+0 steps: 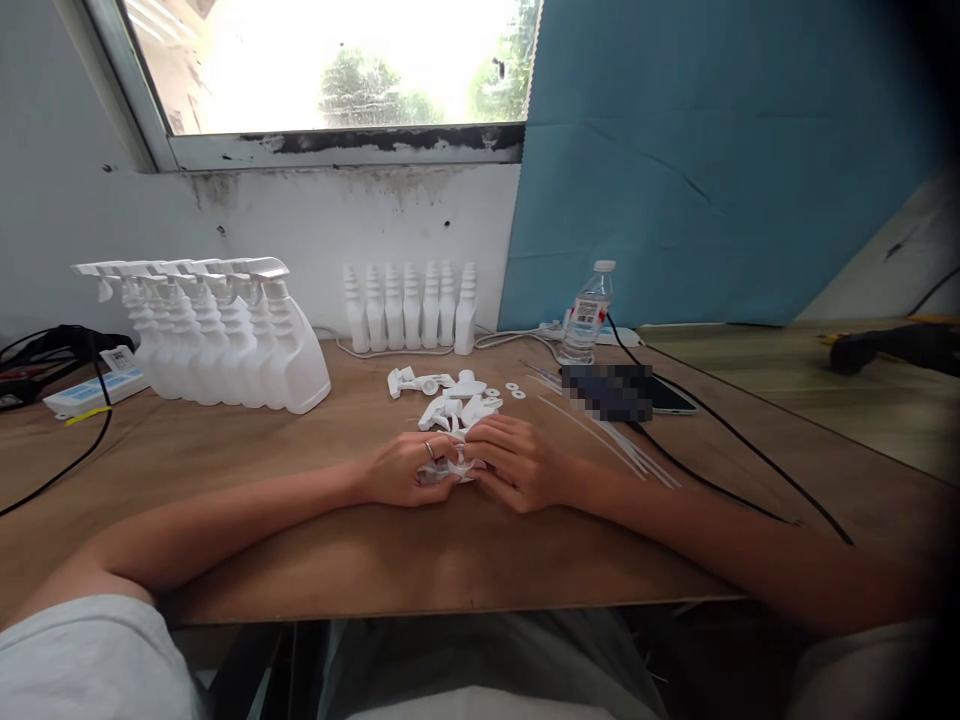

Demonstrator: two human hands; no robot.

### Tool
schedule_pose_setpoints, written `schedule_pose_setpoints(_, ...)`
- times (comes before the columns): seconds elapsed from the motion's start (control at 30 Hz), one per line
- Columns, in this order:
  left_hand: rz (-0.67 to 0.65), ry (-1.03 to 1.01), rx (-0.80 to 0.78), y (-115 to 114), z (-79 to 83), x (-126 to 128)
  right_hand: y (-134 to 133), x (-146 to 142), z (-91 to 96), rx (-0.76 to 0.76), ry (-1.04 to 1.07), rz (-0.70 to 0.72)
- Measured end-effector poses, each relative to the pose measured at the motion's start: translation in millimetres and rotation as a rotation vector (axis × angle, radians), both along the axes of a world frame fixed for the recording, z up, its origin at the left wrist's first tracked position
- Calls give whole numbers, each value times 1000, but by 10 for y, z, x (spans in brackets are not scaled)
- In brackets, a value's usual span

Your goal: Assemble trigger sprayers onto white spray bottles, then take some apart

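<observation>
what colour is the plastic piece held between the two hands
The plastic piece is white; the head view shows it best.

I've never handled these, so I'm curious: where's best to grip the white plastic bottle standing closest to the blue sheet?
Probably round the wider lower body of that white plastic bottle, coming from the front right. It stands upright, its row neighbours on the left, while its right side looks open; its stepped neck is narrower.

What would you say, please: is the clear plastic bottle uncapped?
No, a round white cap sits on top of the clear plastic bottle.
</observation>
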State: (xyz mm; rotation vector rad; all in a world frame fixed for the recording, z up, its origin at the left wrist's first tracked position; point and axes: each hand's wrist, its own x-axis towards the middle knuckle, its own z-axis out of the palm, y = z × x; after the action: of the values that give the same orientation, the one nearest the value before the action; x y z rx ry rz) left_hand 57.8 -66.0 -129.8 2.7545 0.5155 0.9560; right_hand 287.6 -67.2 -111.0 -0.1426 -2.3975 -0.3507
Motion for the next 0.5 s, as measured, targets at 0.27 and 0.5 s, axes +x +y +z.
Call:
schedule_pose_setpoints(0.27, 118, -65, -160, -10, -51, -12, -90, -53, 40, -63, -28, -70)
schedule_pose_setpoints(0.5, 141, -63, -289, -43, 24, 4, -72, -16, 80, -360, -67, 13)
